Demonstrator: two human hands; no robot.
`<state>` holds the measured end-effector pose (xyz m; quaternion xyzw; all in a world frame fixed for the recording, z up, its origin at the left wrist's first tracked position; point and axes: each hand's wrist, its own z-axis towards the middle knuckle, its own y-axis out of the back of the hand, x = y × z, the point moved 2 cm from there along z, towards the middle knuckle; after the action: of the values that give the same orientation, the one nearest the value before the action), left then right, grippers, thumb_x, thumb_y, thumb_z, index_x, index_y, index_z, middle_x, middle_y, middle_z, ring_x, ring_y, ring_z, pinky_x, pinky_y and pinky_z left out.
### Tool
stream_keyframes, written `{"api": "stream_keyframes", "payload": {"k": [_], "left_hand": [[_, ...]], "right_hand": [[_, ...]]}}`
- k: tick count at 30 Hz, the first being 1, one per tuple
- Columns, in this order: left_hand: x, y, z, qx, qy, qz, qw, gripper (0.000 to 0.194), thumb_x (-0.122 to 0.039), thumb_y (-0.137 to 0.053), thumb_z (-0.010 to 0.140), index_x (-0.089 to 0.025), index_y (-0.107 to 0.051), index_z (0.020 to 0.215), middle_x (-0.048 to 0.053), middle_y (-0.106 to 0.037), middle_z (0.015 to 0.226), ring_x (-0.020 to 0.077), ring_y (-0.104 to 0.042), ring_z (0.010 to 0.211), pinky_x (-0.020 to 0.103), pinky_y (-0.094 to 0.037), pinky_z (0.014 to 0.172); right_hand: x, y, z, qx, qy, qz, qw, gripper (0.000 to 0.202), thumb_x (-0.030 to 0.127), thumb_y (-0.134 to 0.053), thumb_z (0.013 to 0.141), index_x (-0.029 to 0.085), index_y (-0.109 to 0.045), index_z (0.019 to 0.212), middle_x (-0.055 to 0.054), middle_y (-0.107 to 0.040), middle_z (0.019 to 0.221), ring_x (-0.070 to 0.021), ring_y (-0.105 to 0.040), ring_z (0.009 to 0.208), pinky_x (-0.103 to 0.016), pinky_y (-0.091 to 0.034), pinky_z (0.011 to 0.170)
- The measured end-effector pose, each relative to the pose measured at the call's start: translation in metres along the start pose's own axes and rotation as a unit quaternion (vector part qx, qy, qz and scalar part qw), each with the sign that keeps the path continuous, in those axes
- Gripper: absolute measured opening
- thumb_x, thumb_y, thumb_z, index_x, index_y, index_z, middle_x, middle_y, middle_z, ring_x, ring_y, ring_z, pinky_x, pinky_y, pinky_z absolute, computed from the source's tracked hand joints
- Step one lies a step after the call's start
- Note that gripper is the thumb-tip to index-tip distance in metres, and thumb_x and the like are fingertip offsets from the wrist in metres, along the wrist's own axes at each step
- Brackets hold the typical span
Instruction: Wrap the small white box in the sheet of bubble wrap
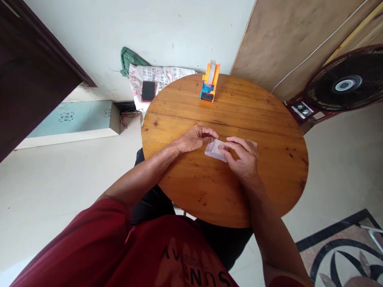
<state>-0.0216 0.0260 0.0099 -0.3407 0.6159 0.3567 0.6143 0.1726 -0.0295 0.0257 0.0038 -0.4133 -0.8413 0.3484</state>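
Observation:
A small, clear, pale-purple plastic packet (216, 150) lies over the middle of the round wooden table (197, 179). My left hand (199, 138) has its curled fingers and thumb at the packet's upper left corner, pinched together there. On the other side, my right hand (243, 158) grips the packet's right end between thumb and fingers; a small reddish spot shows near the thumb tip. Farther back on the table stands an orange and blue tape dispenser (210, 81) with a roll of tape in it.
Behind the table's left edge, a black phone-like object with a red rim (148, 91) lies on printed white sheeting (167, 73), beside a green bag (131, 59). A large black fan (347, 81) stands at the right. A pale blue-topped block (72, 117) is at the left.

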Motion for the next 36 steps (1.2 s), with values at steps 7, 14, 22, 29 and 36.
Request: {"api": "stream_keyframes", "payload": {"k": [7,14,22,29,36], "left_hand": [[-0.0002,-0.0022,-0.0007,0.013,0.003,0.001,1.0,0.017,-0.018,-0.062,0.086,-0.012,-0.07,0.1,0.003,-0.072,0.089,0.0118,-0.064,0.079,0.025,-0.05,0.076],[0.0005,0.0009,-0.0003,0.0,0.004,0.011,1.0,0.017,-0.022,-0.063,0.087,-0.013,-0.07,0.099,0.003,-0.072,0.087,0.0118,-0.064,0.077,0.026,-0.05,0.076],[0.0014,0.0013,0.0001,0.011,0.001,0.033,0.999,0.019,-0.022,-0.062,0.086,-0.013,-0.071,0.101,0.003,-0.073,0.087,0.0125,-0.065,0.077,0.026,-0.051,0.077],[0.0008,0.0017,-0.0001,0.014,-0.002,0.047,0.999,0.019,-0.021,-0.061,0.086,-0.013,-0.071,0.101,0.002,-0.073,0.086,0.0117,-0.063,0.076,0.025,-0.051,0.075],[-0.0015,0.0,-0.0008,0.029,-0.006,0.033,0.999,0.018,-0.02,-0.061,0.086,-0.013,-0.072,0.098,0.002,-0.071,0.082,0.0112,-0.062,0.074,0.024,-0.05,0.073]], "right_hand": [[-0.0035,0.0024,-0.0012,-0.023,-0.002,0.005,1.0,0.012,0.022,-0.061,0.093,0.025,-0.072,0.088,-0.003,-0.078,0.101,-0.0205,-0.071,0.09,-0.039,-0.047,0.088],[0.0002,0.0064,-0.0003,-0.027,-0.028,0.059,0.998,0.003,0.027,-0.068,0.088,0.024,-0.069,0.086,-0.004,-0.076,0.103,-0.0222,-0.071,0.094,-0.04,-0.048,0.09],[0.0012,-0.001,-0.0022,0.037,-0.026,0.027,0.999,0.01,0.034,-0.068,0.088,0.027,-0.074,0.094,-0.004,-0.076,0.111,-0.023,-0.071,0.098,-0.043,-0.046,0.094],[0.001,0.0018,-0.0004,0.051,-0.041,0.047,0.997,0.013,0.033,-0.064,0.092,0.028,-0.076,0.093,-0.003,-0.077,0.108,-0.0216,-0.072,0.097,-0.042,-0.047,0.093],[-0.0041,-0.0006,-0.0031,0.022,-0.001,0.011,1.0,0.012,0.031,-0.064,0.093,0.028,-0.076,0.092,-0.002,-0.078,0.106,-0.0207,-0.071,0.091,-0.042,-0.045,0.091]]}}
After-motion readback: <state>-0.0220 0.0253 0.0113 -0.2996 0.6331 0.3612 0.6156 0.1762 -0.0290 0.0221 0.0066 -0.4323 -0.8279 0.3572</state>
